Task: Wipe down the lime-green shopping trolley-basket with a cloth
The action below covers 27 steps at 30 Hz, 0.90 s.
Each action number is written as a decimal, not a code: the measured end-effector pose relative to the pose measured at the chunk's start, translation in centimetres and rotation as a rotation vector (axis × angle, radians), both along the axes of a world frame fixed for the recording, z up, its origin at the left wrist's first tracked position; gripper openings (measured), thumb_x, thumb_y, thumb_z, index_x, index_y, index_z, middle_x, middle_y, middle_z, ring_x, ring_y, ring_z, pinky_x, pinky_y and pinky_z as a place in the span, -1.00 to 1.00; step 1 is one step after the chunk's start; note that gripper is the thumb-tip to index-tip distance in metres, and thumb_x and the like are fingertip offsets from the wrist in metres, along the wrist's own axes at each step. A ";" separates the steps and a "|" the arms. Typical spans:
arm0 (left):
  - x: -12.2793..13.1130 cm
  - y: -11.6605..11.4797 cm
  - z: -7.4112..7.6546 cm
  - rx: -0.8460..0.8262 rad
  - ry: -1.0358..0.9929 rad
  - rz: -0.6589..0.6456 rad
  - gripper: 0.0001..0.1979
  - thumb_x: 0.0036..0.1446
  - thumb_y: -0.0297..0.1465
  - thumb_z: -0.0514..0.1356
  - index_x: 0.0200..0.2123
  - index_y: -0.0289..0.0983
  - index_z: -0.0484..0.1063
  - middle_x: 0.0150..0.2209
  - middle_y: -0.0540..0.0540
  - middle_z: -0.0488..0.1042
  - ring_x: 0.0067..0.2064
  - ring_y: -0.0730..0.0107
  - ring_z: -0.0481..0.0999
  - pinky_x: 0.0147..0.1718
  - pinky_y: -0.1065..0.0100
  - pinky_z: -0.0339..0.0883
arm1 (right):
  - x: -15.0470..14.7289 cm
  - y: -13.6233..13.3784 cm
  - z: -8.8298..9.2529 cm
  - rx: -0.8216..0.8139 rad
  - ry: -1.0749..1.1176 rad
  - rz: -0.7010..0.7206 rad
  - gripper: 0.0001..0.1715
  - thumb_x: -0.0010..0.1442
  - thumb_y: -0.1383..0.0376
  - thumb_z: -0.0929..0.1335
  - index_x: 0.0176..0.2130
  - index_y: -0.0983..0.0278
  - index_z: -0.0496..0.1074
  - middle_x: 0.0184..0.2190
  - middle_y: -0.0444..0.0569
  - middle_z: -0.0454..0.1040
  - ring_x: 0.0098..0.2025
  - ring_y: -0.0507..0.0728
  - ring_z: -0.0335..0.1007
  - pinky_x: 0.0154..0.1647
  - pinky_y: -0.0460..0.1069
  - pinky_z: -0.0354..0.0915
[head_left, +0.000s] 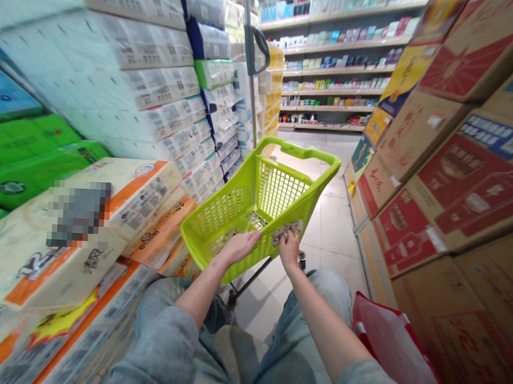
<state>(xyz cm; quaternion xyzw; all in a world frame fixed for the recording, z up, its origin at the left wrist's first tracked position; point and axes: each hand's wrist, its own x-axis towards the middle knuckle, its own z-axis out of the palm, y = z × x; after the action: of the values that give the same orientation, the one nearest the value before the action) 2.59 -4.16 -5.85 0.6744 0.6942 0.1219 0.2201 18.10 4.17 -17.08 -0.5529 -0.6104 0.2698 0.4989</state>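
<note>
A lime-green plastic shopping cart (230, 205) with latticed walls stands in front of my knees, turned at an angle. My left hand (241, 247) is closed on the near rim of its basket. Pinched in my right hand (289, 250) is a crumpled, patterned cloth (283, 230), pressed against the outside of the basket's near wall toward the right. The fingertips of that hand are partly hidden by the cloth. Nothing large shows inside the basket. The cart's handle (304, 151) is on the far side.
Stacked tissue packs (158, 89) rise at the left, with a large pack (141, 180) close by. Cardboard boxes (455, 174) line the right side, and a red-edged bag (397, 342) lies near my right leg. A pole (253, 109) stands behind the cart; shelves (330, 93) fill the back.
</note>
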 end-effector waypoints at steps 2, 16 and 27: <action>0.1 0.0 0.2 0.001 0.008 0.001 -0.34 0.24 -0.01 -0.33 -0.10 -0.20 0.45 -0.06 -0.10 0.52 -0.01 0.19 0.47 -0.05 0.33 0.26 | 0.4 0.5 0.1 -0.002 -0.008 0.055 -0.75 0.05 0.20 0.18 -0.44 0.27 0.35 -0.39 0.03 0.35 -0.32 0.14 0.25 -0.20 0.04 0.24; 0.3 -0.1 0.4 0.000 -0.010 -0.003 -0.33 0.24 0.00 -0.34 -0.06 -0.19 0.45 -0.03 -0.10 0.50 0.01 0.21 0.46 -0.04 0.35 0.25 | 3.7 1.4 -3.9 -0.197 0.168 0.088 -0.78 -0.06 0.17 0.22 -0.46 0.24 0.33 -0.48 -0.04 0.40 -0.39 0.14 0.30 -0.36 0.01 0.30; 0.4 0.4 0.1 0.000 -0.005 -0.001 -0.31 0.23 0.01 -0.34 -0.12 -0.22 0.46 -0.09 -0.12 0.53 -0.03 0.18 0.47 -0.09 0.34 0.26 | 5.1 1.2 -4.4 -0.103 -0.074 0.159 -0.71 -0.07 0.16 0.23 -0.48 0.28 0.43 -0.48 -0.03 0.35 -0.39 0.13 0.26 -0.30 0.01 0.24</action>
<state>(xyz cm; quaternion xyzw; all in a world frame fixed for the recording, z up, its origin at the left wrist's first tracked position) 2.98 -3.78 -5.78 0.6744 0.6934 0.1237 0.2217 23.20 5.42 -21.52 -0.5371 -0.6559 0.3189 0.4238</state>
